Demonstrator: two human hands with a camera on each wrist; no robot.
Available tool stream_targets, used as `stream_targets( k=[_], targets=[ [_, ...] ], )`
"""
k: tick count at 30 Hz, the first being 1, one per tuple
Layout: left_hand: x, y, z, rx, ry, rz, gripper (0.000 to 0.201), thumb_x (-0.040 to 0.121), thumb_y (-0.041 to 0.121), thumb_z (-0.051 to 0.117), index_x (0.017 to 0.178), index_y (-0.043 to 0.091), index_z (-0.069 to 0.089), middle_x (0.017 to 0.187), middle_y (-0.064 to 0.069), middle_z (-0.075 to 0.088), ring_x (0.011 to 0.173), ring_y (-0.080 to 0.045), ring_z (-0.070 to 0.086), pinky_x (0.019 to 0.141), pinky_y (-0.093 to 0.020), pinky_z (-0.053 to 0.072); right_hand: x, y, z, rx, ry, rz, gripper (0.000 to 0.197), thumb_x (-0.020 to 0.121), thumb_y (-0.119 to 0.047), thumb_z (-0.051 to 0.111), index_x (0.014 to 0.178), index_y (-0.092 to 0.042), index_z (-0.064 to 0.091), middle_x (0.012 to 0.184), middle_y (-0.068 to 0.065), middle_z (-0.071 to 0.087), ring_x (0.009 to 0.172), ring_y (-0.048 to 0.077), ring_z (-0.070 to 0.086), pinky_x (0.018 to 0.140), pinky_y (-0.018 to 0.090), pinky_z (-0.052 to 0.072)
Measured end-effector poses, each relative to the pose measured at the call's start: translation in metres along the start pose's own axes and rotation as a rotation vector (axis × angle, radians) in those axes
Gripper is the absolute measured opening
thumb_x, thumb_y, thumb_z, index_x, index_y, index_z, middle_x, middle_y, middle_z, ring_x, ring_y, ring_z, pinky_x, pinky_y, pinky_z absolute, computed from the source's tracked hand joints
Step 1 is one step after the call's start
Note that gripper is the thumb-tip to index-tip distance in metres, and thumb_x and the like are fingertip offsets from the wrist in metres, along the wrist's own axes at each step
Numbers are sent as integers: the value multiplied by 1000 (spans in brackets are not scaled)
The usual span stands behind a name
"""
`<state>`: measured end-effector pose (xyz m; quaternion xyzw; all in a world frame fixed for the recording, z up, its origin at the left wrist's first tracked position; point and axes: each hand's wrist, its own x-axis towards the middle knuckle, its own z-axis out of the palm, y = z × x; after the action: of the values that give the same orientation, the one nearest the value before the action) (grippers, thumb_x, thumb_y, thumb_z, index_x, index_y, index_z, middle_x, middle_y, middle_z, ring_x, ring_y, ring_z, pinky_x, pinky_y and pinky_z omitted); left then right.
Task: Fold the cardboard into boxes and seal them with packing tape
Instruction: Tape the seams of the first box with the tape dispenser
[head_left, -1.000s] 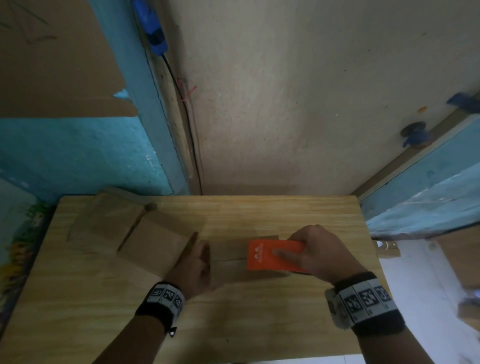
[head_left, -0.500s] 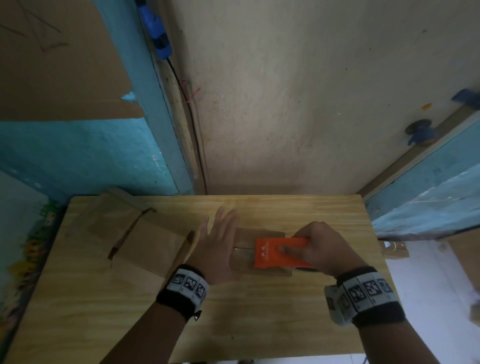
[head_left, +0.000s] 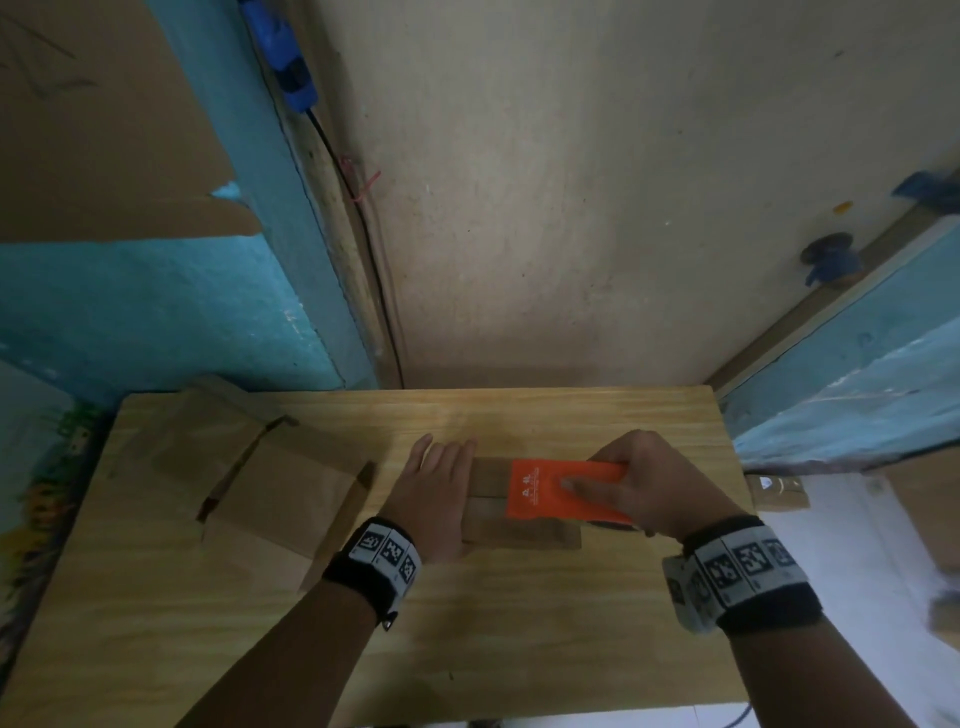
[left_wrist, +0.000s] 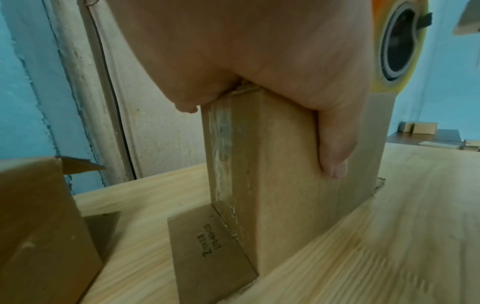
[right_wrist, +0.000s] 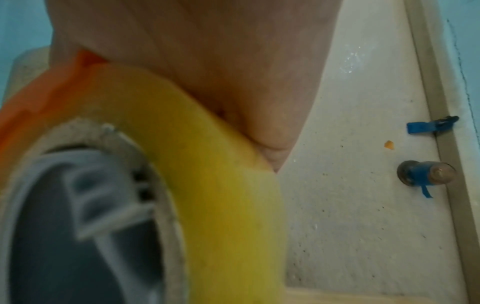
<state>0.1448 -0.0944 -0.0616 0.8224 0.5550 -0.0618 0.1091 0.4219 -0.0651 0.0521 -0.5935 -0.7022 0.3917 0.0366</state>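
Cardboard formed the small box (head_left: 519, 530) standing mid-table (head_left: 467, 649), where the left hand (head_left: 434, 499) lay flat on its top, fingers straight. The right hand (head_left: 649, 488) gripped an orange tape dispenser (head_left: 545, 493) on the box, its yellowish tape roll (right_wrist: 207, 185) beneath the palm. Flattened cardboard (head_left: 270, 488) lay left.

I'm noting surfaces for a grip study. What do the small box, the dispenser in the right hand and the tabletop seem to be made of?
Small box: plain brown cardboard, matte, with raw fibrous edges and a glossy clear tape strip down one face.
Dispenser: likely plastic, smooth uniform orange with printed markings; it carries a yellowish tape roll.
Tabletop: light wood or wood-look laminate, streaked grain with a slight sheen; which one is unclear.
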Motion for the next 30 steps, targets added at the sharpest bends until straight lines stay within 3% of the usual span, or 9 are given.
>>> stream_targets(
  k=[4,6,9,12,15,20,22,26,30],
  targets=[
    [-1,-12,5,-19,26,18,121,63,77,70,156,16,22,148,-1,38,140,-23,35,129,-48,4,-4,20,-2,138,31,88,38,89,-52,81,83,-14,80,67,3,75,49,15,71,43,23,50],
    [2,-22,3,-8,23,24,120,60,79,70,153,17,27,146,0,40,138,-23,37,129,-48,5,-2,31,0,171,33,116,39,87,-52,82,82,-13,81,69,6,76,53,20,72,45,29,53],
    [5,-34,-3,5,6,13,118,61,76,73,153,18,27,146,0,39,138,-23,36,129,-48,5,0,40,10,204,-18,91,39,89,-54,79,83,-16,83,74,6,79,65,29,77,67,47,63],
    [3,-40,-6,-3,-9,2,118,62,74,74,154,19,25,146,1,36,138,-21,34,129,-45,1,-4,55,12,273,-54,122,28,93,-47,78,95,-19,84,77,7,81,65,33,76,60,41,60],
    [3,-40,-5,-25,-1,15,119,62,71,78,154,18,26,148,1,36,141,-22,33,128,-42,-2,-10,76,10,292,-39,182,25,94,-40,79,94,-16,83,79,6,81,67,27,78,58,31,54],
    [6,-46,-8,-110,0,56,117,59,64,84,151,20,29,144,4,38,137,-20,34,126,-37,-5,-11,100,4,289,-14,261,24,89,-38,84,101,-17,84,85,6,82,76,25,81,72,45,65],
    [6,-47,-9,-120,-5,58,116,58,63,85,150,20,29,143,5,37,136,-20,34,125,-36,-5,-10,99,3,292,-4,264,24,89,-36,85,103,-17,83,86,5,83,76,23,81,70,40,65],
    [6,-46,-8,-84,-15,48,116,57,63,84,150,22,27,143,6,36,135,-18,34,126,-38,-3,-18,87,-6,230,102,166,10,89,-33,85,98,-28,83,76,-2,80,59,14,73,49,28,53],
    [8,-45,-8,-49,-37,42,116,59,64,83,150,22,26,142,6,35,134,-18,34,129,-44,3,-29,68,-31,234,188,36,16,82,-41,85,98,-37,80,86,-10,81,76,7,77,64,20,58]
  ],
)
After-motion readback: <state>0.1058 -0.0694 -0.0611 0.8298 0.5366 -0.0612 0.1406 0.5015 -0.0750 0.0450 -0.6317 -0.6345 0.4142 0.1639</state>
